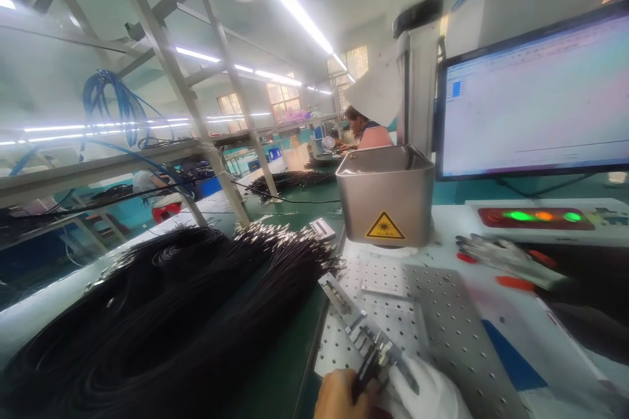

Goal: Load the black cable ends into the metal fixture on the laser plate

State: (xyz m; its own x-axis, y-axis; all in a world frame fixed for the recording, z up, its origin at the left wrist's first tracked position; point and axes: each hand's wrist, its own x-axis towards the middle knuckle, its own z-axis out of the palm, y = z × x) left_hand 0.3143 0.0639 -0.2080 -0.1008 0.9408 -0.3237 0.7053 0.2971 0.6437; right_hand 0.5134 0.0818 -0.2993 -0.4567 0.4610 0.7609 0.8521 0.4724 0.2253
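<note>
At the bottom centre, my bare left hand point(340, 396) is closed around a black cable end point(364, 372). To its right, my right hand point(427, 389) wears a white glove, and its fingers are closed at the near end of a metal fixture point(351, 314). This fixture is a narrow bar with clamp-like blocks, lying slanted over the perforated metal plate point(445, 308). Shiny metal pieces point(384, 348) show where the cable meets the fixture. The fingertips of both hands are partly hidden and blurred.
Black cables point(187, 314) with metal ends lie heaped on the left. Behind the plate stands a metal box with a yellow warning sign point(386, 226). On the right are a monitor point(535, 91), an indicator-light panel point(545, 217) and grey gloves point(506, 255). Another person point(368, 131) sits farther back.
</note>
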